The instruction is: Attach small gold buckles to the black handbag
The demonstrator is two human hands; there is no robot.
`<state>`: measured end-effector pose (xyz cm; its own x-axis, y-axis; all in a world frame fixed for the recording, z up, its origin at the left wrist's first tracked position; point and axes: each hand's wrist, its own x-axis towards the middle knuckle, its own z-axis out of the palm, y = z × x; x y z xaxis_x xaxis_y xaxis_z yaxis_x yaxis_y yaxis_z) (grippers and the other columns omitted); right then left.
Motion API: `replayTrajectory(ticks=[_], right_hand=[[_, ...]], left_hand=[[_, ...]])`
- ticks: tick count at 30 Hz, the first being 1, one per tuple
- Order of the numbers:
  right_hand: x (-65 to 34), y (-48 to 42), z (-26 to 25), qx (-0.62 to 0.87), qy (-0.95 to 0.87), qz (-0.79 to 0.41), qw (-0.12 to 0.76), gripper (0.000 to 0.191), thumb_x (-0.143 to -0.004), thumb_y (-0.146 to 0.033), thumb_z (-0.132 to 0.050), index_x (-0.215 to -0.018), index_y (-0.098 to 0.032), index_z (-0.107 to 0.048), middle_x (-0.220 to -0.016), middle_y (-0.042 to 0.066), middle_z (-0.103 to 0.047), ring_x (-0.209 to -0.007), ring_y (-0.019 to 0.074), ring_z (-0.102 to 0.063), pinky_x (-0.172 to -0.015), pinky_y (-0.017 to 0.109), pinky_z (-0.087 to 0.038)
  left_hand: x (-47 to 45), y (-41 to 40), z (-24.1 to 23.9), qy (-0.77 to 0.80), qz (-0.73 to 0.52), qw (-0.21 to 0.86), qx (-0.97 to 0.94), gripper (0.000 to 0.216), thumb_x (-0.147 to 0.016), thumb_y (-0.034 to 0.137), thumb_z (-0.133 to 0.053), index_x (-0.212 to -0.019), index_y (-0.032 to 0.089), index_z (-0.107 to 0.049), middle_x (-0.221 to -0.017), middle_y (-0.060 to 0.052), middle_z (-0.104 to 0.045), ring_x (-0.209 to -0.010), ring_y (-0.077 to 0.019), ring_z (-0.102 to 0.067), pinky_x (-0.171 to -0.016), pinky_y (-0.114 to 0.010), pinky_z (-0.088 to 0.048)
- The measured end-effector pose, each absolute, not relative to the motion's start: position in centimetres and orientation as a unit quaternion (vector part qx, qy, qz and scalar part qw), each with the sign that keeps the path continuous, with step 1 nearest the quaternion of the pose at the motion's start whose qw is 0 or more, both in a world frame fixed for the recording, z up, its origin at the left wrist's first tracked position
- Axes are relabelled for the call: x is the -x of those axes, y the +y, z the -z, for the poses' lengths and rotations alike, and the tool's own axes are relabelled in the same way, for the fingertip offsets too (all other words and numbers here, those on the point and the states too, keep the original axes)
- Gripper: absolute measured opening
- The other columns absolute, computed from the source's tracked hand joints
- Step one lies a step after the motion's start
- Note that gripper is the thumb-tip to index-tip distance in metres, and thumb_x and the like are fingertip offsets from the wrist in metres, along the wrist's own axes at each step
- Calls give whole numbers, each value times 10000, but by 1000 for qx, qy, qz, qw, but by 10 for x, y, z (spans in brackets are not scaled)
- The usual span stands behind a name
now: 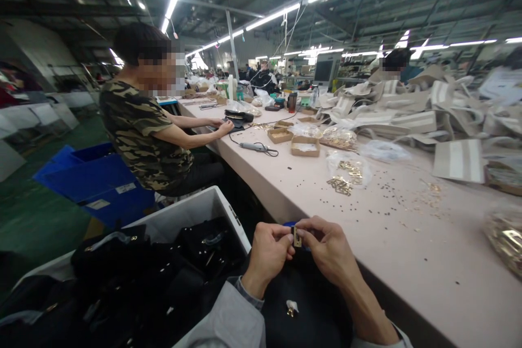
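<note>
My left hand (pixel 268 250) and my right hand (pixel 328 247) meet just below the table's near edge, both pinching one small gold metal fitting (pixel 297 237) between the fingertips. Under them a black bag (pixel 310 304) lies on my lap, with a small gold and white piece (pixel 291 308) resting on it. A pile of loose gold fittings (pixel 340 185) lies on the pale pink table (pixel 408 239), a little beyond my hands, next to a clear plastic bag (pixel 350 166) with more of them.
A white crate (pixel 196 212) full of black bags stands at my left. A person in a camouflage shirt (pixel 142 130) works at the same table further along, beside blue bins (pixel 98 179). Small cardboard boxes (pixel 305 145), a corded tool (pixel 253 147) and stacked beige striped bags (pixel 408 114) crowd the tabletop.
</note>
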<state>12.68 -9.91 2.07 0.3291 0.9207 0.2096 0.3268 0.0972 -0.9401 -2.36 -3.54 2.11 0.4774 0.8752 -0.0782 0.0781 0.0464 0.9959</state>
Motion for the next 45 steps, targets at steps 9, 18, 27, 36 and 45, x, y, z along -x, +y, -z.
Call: replayTrajectory(ticks=[9, 18, 27, 36, 45], right_hand=[[-120, -102, -29, 621, -552, -183, 525, 140, -918, -313, -661, -857, -259, -775, -833, 40, -651, -751, 231, -604, -684, 376, -451], [-126, -110, -14, 586, -565, -207, 543, 230, -926, -298, -726, -1153, -268, -748, -988, 30, -692, -894, 238, -652, -817, 392, -529], [-137, -126, -3, 567, -602, -231, 513, 372, -938, -239, -692, -1295, -339, -714, -1059, 9, -726, -941, 236, -684, -872, 405, -558], [-140, -126, -2, 559, -596, -240, 524, 344, -929, -222, -709, -1259, -317, -726, -1036, 7, -746, -922, 234, -700, -851, 394, -571], [-145, -126, 1, 560, -593, -225, 534, 311, -921, -228, -739, -1222, -304, -747, -1000, -11, -755, -870, 204, -703, -788, 349, -569]], left_hand=[[26, -38, -23, 370, -328, 599, -630, 273, -828, 245, -642, -941, 99, -843, -628, -61, -697, -534, -120, -612, -531, -225, -523], [23, -40, -24, 399, -340, 578, -626, 232, -808, 288, -681, -776, 102, -816, -518, -13, -598, -419, -88, -500, -421, -198, -387], [20, -39, -20, 401, -326, 577, -632, 262, -825, 335, -688, -751, 110, -799, -508, -9, -593, -410, -90, -504, -417, -198, -374], [17, -43, -22, 406, -325, 589, -619, 277, -825, 308, -685, -883, 85, -840, -512, -12, -602, -401, -86, -505, -407, -192, -388], [12, -43, -23, 408, -325, 595, -611, 278, -806, 323, -700, -840, 67, -804, -506, -14, -599, -396, -83, -492, -395, -185, -383]])
